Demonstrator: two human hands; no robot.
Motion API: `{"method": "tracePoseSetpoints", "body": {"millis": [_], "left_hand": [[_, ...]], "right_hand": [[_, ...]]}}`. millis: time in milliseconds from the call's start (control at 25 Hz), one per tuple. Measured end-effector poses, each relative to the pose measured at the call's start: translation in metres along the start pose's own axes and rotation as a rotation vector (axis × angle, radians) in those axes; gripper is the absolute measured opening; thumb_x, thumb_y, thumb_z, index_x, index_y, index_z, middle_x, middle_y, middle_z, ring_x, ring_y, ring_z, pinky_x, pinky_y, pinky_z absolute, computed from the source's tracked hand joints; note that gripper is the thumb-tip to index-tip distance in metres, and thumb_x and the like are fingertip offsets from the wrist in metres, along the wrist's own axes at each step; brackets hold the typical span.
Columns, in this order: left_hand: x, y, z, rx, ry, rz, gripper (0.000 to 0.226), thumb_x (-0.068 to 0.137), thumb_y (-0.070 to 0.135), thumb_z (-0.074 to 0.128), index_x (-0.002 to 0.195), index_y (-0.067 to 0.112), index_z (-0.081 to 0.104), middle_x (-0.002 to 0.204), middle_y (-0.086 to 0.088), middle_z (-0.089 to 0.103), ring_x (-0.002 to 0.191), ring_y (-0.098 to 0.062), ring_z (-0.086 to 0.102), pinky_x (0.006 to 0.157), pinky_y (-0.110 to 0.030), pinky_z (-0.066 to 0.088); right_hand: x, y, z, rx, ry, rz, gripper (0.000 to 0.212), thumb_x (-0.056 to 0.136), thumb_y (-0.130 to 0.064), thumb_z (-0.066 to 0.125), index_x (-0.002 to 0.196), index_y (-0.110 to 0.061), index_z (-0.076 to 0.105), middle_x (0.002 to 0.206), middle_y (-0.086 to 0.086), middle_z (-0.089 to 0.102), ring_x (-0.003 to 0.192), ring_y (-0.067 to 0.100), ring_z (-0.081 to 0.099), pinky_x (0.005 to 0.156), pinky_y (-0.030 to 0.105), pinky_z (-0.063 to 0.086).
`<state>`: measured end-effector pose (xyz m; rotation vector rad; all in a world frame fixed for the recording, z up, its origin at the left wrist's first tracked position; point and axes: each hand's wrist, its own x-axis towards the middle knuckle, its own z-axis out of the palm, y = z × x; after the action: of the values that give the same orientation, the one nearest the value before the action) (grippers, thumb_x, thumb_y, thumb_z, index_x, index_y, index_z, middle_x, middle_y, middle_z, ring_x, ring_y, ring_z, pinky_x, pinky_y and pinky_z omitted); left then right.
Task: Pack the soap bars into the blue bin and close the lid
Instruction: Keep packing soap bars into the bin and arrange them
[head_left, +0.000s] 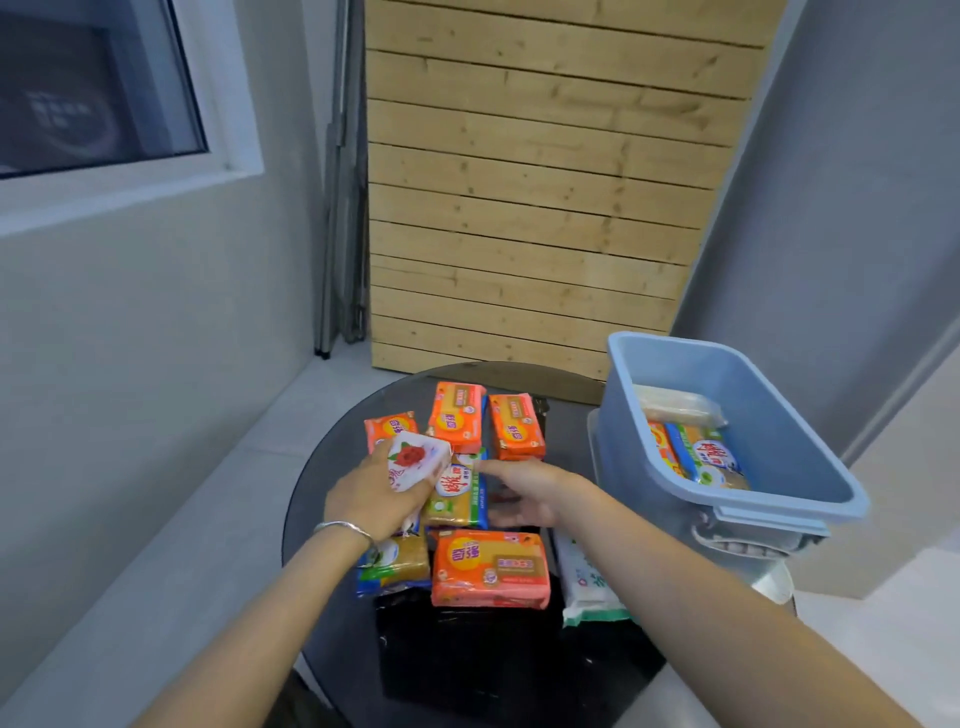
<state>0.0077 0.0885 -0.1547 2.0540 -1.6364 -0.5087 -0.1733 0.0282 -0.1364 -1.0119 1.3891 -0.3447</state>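
The round dark table (332, 447) takes up most of the space in front of the person, and the blue bin (769, 415) stands at its right edge, uncovered and tilted a little towards them. I can't pick out its lid for certain. A few bars lie in the bin already: a blue-green one (711, 457), an orange one beside it and a pale one behind.

More remain on the table than are packed, I'd say. There is a big orange bar (491, 569) at the front, three orange ones at the back, and others between.

The left hand (374, 499) grips a white rose-printed bar (415, 460), lifted just over the pile. The right hand (530, 493) reaches in with straight, spread fingers at the edge of the green-and-yellow bar (457, 493), not closed on it.

Closing the lid is a good way off.
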Motion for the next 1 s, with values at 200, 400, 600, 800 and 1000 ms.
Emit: {"method": "tracePoseSetpoints", "body": {"millis": [200, 400, 600, 800, 1000], "left_hand": [[0.001, -0.002, 0.006, -0.110, 0.056, -0.009, 0.061, 0.076, 0.071, 0.045, 0.123, 0.032, 0.041, 0.117, 0.002, 0.063, 0.099, -0.022, 0.064, 0.075, -0.033, 0.053], [0.004, 0.000, 0.008, -0.158, 0.076, -0.011, 0.059, 0.076, 0.066, 0.050, 0.122, 0.030, 0.043, 0.118, 0.001, 0.062, 0.100, -0.024, 0.063, 0.076, -0.033, 0.051], [0.006, -0.002, 0.012, -0.123, 0.074, -0.006, 0.062, 0.079, 0.062, 0.051, 0.126, 0.024, 0.041, 0.119, -0.003, 0.061, 0.102, -0.026, 0.062, 0.080, -0.040, 0.054], [0.013, 0.003, 0.010, 0.141, 0.054, 0.123, 0.065, 0.079, 0.060, 0.052, 0.130, 0.021, 0.042, 0.127, -0.003, 0.059, 0.114, -0.023, 0.056, 0.096, -0.043, 0.046], [0.020, 0.065, -0.006, -0.022, 0.145, 0.414, 0.058, 0.085, 0.050, 0.051, 0.134, 0.019, 0.042, 0.135, -0.003, 0.048, 0.124, -0.021, 0.044, 0.100, -0.030, 0.034]], "right_hand": [[0.017, -0.009, 0.017, 0.135, 0.051, 0.126, 0.040, 0.076, -0.022, 0.078, 0.106, -0.009, 0.055, 0.089, 0.009, 0.068, 0.075, 0.020, 0.069, 0.062, 0.031, 0.057], [0.017, -0.009, 0.031, 0.003, 0.090, 0.115, 0.032, 0.076, -0.027, 0.078, 0.098, -0.012, 0.060, 0.095, 0.009, 0.069, 0.073, 0.019, 0.065, 0.062, 0.030, 0.053], [-0.007, -0.021, 0.024, -0.099, 0.160, -0.052, 0.048, 0.079, -0.016, 0.075, 0.121, -0.002, 0.055, 0.120, 0.016, 0.066, 0.103, 0.029, 0.067, 0.072, 0.035, 0.055], [-0.082, -0.061, -0.053, -0.355, 0.236, -0.288, 0.049, 0.068, -0.032, 0.082, 0.107, -0.006, 0.065, 0.101, 0.012, 0.075, 0.089, 0.024, 0.073, 0.077, 0.032, 0.059], [-0.152, -0.074, -0.138, -0.325, 0.071, -0.499, 0.057, 0.051, -0.044, 0.083, 0.101, -0.019, 0.070, 0.092, 0.008, 0.078, 0.073, 0.017, 0.074, 0.062, 0.025, 0.060]]}}
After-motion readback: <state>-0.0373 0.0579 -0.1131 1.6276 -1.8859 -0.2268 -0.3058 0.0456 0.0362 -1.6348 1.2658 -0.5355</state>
